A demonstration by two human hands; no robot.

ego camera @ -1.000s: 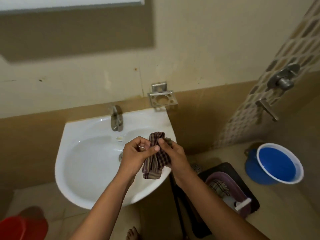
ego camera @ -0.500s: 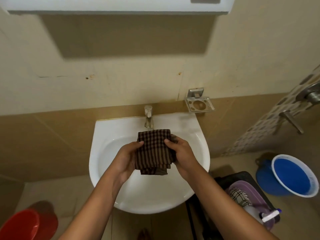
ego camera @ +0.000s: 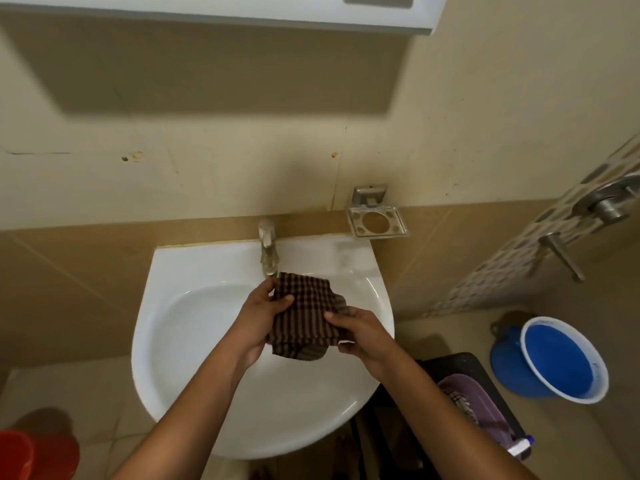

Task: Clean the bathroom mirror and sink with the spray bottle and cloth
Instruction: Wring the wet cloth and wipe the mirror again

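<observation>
Since the earlier frame, both hands have tilted the folded brown checked cloth [ego camera: 304, 317]; the left hand [ego camera: 258, 322] and right hand [ego camera: 360, 336] pinch its opposite edges. Open white ceramic sink [ego camera: 194, 341] basin lies leftward; no writing is legible.

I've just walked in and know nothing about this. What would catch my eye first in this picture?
Right in the middle, two bare hands, the left hand and the right hand, hold a brown checked cloth over a white sink, just below the tap. On the floor to the right sits a bright blue bucket, and a red one peeks in at the bottom left corner.
</observation>
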